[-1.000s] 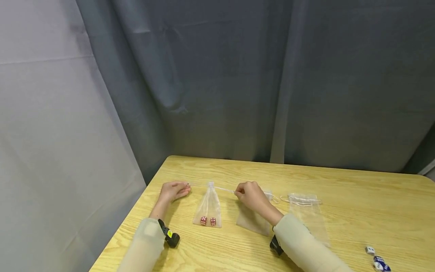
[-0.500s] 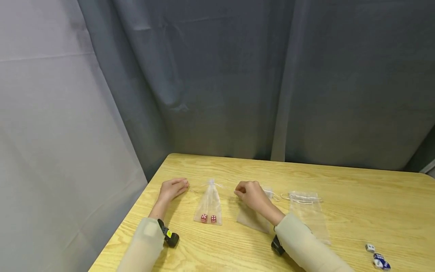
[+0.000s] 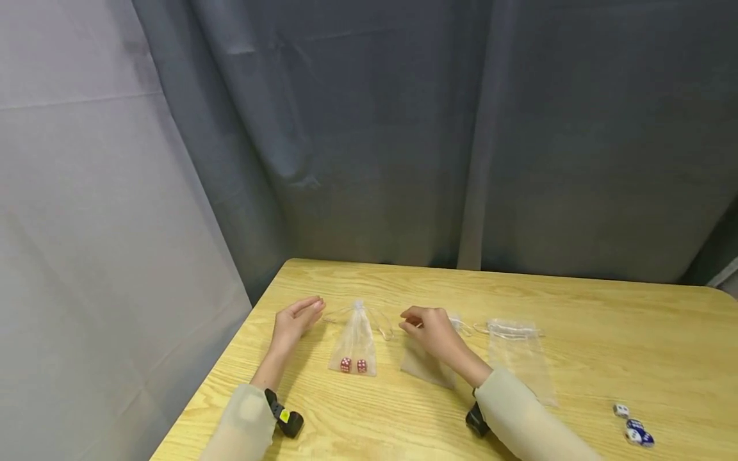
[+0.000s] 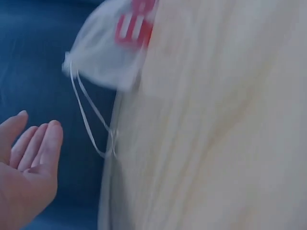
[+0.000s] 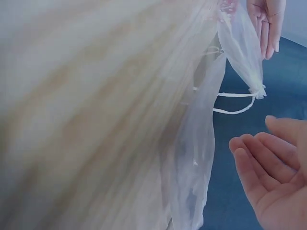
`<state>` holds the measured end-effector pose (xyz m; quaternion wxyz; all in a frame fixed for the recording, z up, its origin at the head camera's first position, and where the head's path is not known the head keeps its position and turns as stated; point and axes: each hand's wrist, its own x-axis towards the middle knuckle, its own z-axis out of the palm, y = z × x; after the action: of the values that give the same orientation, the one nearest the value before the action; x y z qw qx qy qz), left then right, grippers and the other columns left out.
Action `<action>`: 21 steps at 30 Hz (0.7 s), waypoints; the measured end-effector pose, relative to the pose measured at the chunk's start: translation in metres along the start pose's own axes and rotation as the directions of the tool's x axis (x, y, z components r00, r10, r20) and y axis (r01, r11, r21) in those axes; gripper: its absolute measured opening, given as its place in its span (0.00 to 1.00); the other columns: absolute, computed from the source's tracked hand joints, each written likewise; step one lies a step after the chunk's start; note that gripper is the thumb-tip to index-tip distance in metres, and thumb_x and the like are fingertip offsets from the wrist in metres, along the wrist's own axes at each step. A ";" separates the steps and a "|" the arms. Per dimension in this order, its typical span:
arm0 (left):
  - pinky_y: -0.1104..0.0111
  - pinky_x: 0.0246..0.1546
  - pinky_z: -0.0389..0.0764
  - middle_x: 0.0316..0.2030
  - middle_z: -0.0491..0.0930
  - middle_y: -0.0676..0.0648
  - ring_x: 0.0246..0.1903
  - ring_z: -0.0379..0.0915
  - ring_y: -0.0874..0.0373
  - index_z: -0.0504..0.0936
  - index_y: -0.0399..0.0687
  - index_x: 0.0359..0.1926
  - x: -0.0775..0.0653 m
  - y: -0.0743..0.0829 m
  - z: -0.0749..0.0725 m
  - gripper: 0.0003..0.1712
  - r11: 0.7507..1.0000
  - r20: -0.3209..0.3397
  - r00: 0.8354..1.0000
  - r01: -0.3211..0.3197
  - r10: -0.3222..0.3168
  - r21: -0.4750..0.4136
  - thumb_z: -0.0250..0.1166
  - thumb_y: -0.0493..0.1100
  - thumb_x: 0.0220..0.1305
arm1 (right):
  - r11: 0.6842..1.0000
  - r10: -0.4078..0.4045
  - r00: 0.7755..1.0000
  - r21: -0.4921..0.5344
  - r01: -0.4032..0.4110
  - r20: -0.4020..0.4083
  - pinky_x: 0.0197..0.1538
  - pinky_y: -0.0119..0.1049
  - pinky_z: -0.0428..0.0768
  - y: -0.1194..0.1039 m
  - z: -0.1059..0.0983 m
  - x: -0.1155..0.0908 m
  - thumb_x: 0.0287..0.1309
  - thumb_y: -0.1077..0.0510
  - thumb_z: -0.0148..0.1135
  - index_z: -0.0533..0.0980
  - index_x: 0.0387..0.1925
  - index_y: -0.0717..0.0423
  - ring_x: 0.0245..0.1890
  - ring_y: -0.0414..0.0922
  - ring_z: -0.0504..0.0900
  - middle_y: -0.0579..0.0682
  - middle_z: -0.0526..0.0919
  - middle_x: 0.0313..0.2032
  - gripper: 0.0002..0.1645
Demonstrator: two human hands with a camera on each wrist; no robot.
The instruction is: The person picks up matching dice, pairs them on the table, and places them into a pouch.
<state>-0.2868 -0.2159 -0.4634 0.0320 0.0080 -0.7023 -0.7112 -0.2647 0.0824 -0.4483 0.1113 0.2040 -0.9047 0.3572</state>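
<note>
The fingers (image 4: 50, 141) of your left hand (image 3: 295, 325) are relaxed, slightly bent and grasping nothing. Those of your right hand (image 3: 434, 330) are likewise slack, curved with a gap between thumb and forefinger, and also grasp nothing. Between your two hands lies the first bag (image 3: 355, 339), a sheer white pouch resting on the bench (image 3: 346, 422), its neck gathered tight at the far end and its wide bottom toward you. From the neck, a left string loop (image 3: 337, 315) runs out to the side and ends near your left fingertips, apart from them; a right string loop (image 3: 386, 330) bends toward you and ends short of your right fingertips. Inside the bag, close to the bottom, observe two red dice with white dots: a left die (image 3: 345, 365) and a right die (image 3: 362, 365), set side by side, slightly apart. Beneath your right hand and wrist is a second bag (image 3: 426, 369), partly covered from view. To the right of it lies a third bag (image 3: 521, 368), flat, with its cord across the far end. Farther right, nearer to you, there is a small cluster of blue and white dice (image 3: 635, 425). A black camera (image 3: 290, 422) is strapped at your left wrist. Behind the bench hangs a dark grey curtain (image 3: 369, 141).
</note>
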 end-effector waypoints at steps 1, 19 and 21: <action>0.67 0.57 0.81 0.60 0.77 0.37 0.59 0.77 0.47 0.76 0.37 0.62 -0.004 0.002 0.003 0.25 1.000 0.012 1.000 -0.022 0.022 0.008 0.64 0.42 0.67 | 1.000 -0.009 1.000 0.007 0.009 -0.004 0.38 0.36 0.87 0.000 -0.002 -0.001 0.60 0.59 0.66 0.84 0.43 0.62 0.34 0.47 0.88 0.53 0.90 0.35 0.11; 0.71 0.61 0.77 0.66 0.72 0.38 0.66 0.69 0.44 0.70 0.39 0.67 -0.020 0.020 0.066 0.30 0.928 0.436 0.883 -0.293 0.170 0.230 0.64 0.42 0.66 | 0.999 -0.036 0.997 -0.003 0.036 -0.072 0.44 0.42 0.87 0.016 -0.043 -0.047 0.57 0.58 0.69 0.84 0.43 0.61 0.40 0.51 0.88 0.56 0.89 0.42 0.14; 0.70 0.62 0.76 0.66 0.72 0.38 0.66 0.69 0.44 0.70 0.40 0.67 -0.020 0.020 0.072 0.30 0.922 0.469 0.868 -0.304 0.164 0.241 0.64 0.43 0.66 | 1.000 -0.025 0.996 -0.012 0.024 -0.082 0.43 0.41 0.87 0.021 -0.047 -0.054 0.57 0.58 0.69 0.84 0.43 0.61 0.40 0.51 0.88 0.55 0.89 0.42 0.14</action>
<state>-0.2708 -0.1426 -0.4436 -0.0419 -0.2341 -0.7885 -0.5672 -0.2235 0.1444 -0.4453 0.1538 0.1996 -0.8988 0.3586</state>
